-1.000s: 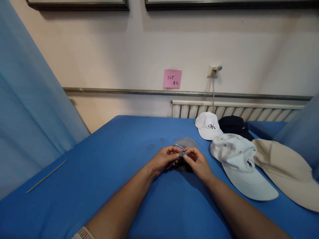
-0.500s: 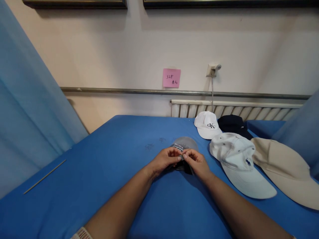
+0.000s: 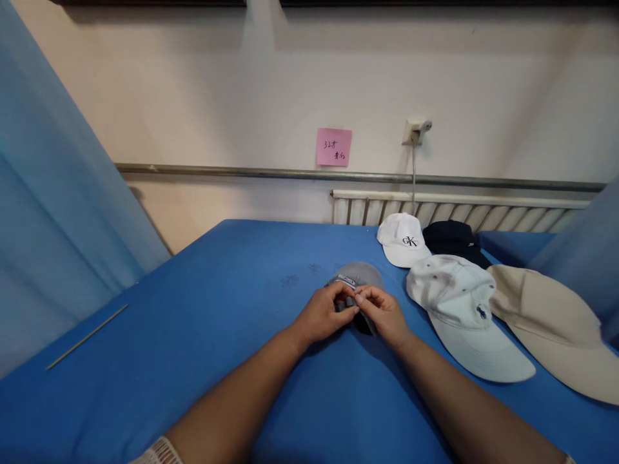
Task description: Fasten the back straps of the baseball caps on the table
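The right hand pinches the strap of the gray cap between thumb and fingertips. The left hand curls around the strap's other side, thumb and forefinger a little parted; whether they clamp it, I cannot tell. The cap sits mid-table, crown to the far side, partly hidden by the hands.

Bare blue sheet stretches left from the cap to a stick near the left edge, where a curtain hangs. Right is tighter: a narrow strip separates the right hand from the pale cap, which overlaps the beige cap. Farther back, the white cap and navy cap sit by the far edge, before the radiator.
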### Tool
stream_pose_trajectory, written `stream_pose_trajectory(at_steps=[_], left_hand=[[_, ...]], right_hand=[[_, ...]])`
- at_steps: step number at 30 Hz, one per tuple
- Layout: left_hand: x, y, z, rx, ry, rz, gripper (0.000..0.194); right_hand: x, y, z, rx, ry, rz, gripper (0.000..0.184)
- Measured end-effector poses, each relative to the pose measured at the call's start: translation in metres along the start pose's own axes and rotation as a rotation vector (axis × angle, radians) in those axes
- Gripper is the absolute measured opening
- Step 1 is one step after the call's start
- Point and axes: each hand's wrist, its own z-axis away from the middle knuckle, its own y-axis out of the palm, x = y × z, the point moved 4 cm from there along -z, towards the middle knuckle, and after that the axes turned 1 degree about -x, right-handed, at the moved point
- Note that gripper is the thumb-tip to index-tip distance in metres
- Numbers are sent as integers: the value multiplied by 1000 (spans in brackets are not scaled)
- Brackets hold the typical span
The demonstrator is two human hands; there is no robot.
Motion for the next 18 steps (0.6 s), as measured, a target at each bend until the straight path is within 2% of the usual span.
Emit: stream_pose_trajectory(at_steps=[11,18], left_hand=[[7,-2,-4,18,-50,109,17],[7,-3,-3,24,-20,46,17]], right_hand=[[-5,-3,1,-3,99,-60,31],[0,-4,0,-44,68,-11,31]])
